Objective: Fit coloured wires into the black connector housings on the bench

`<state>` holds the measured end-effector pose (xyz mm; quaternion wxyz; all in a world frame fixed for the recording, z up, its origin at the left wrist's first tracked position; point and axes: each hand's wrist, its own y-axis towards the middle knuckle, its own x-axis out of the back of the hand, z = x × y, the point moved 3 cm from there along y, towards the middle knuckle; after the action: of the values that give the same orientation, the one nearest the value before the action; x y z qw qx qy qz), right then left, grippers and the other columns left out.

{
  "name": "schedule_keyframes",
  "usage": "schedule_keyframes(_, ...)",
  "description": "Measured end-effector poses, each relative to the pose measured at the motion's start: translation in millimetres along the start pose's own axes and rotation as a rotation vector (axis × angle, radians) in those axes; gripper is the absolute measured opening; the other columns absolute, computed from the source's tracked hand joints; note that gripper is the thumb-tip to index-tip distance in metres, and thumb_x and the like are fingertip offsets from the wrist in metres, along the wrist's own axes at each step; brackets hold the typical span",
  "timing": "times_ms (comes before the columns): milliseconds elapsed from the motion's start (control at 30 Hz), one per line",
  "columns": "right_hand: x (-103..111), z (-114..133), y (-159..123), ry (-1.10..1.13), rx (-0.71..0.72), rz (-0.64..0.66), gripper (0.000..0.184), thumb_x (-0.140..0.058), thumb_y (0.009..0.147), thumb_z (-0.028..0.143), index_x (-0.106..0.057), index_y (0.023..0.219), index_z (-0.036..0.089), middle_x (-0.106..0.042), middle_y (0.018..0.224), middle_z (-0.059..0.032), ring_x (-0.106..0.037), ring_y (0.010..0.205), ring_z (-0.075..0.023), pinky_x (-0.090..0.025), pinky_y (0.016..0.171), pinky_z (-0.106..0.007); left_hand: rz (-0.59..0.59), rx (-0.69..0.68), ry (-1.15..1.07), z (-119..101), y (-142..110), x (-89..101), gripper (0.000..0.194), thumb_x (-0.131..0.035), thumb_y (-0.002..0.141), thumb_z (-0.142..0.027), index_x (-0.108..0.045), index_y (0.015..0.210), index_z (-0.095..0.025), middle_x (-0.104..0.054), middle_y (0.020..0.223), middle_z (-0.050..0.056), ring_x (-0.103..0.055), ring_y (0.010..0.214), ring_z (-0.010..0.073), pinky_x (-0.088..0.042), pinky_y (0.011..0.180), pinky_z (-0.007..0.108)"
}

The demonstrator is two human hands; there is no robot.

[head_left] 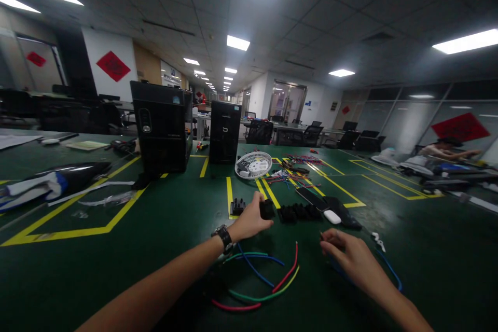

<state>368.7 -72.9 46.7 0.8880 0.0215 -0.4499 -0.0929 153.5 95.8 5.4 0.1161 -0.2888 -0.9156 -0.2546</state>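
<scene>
Collision risk: left hand (251, 219), fingers clamped on black plastic block (267, 209), crowds adjacent blocks (288, 213); right hand (352, 255) has fingertips together, contents unclear.

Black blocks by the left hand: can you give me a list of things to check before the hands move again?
1. Left hand is right at a black block: ok.
2. Its grip on that block is firm: cannot tell, the fingers hide it.
3. Right hand is away from the other black blocks: ok.
4. Right hand is empty: cannot tell, its fingertips are too blurry.
5. Loose wires are tidy: not ok, some cross.
6. White case is apart from the right hand: ok.
</scene>
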Motion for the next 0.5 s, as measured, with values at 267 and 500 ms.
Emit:
schedule_keyframes(267,-80.1,72.7,36.6,0.557,-0.017,0.154,0.035,-0.057,0.083,0.051,-0.054,0.071,0.017,-0.051,0.052,0.0052,-0.043,0.038,-0.0080,-0.028,0.038,-0.019,-0.065,0.145,-0.776,-15.1,-43.1,-7.1,0.061,-0.079,0.067,-0.023,-0.027,0.100,-0.027,-0.059,0.119,0.009,-0.065,0.101,0.0214,-0.046,0.093,0.042)
schedule_keyframes(500,-104.3,68.8,44.8,0.613,-0.027,0.086,0.037,-0.061,0.080,0.049,-0.051,0.065,0.017,-0.041,0.050,0.0075,-0.030,0.038,-0.0047,-0.021,0.037,-0.019,0.015,0.128,-0.797,-10.1,-48.8,-7.2,0.059,-0.074,0.069,-0.015,-0.029,0.106,-0.026,-0.059,0.114,0.008,-0.061,0.105,0.0224,-0.046,0.092,0.041)
